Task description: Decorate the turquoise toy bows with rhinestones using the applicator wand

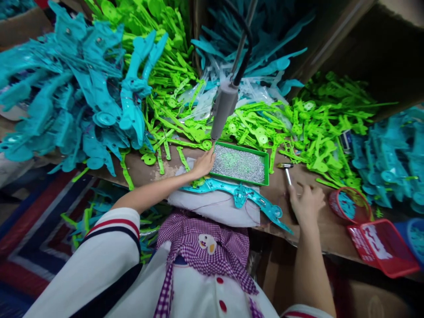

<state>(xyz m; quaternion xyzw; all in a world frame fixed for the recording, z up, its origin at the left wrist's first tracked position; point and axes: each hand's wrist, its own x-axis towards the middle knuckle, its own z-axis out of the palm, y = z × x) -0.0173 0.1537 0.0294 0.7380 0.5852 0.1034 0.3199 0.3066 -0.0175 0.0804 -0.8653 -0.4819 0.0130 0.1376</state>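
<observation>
My left hand [202, 164] rests at the edge of the green tray [266, 170] of small silver screws [238, 163], fingers curled; I cannot tell whether its grip has pinched one. My right hand [306, 203] has its grip clenched on the small hammer [287, 173]. The teal plastic piece [238, 193] lies on the white pad [215, 205] before me, unheld, so a nudge from my wrist could slide it off the tabletop [318, 229], or tip screws out.

left hand [203, 163] reaching forward, fingers curled; right hand [306, 204] fisted.

Green tray [266, 164], purple-checked apron [202, 247]
</observation>
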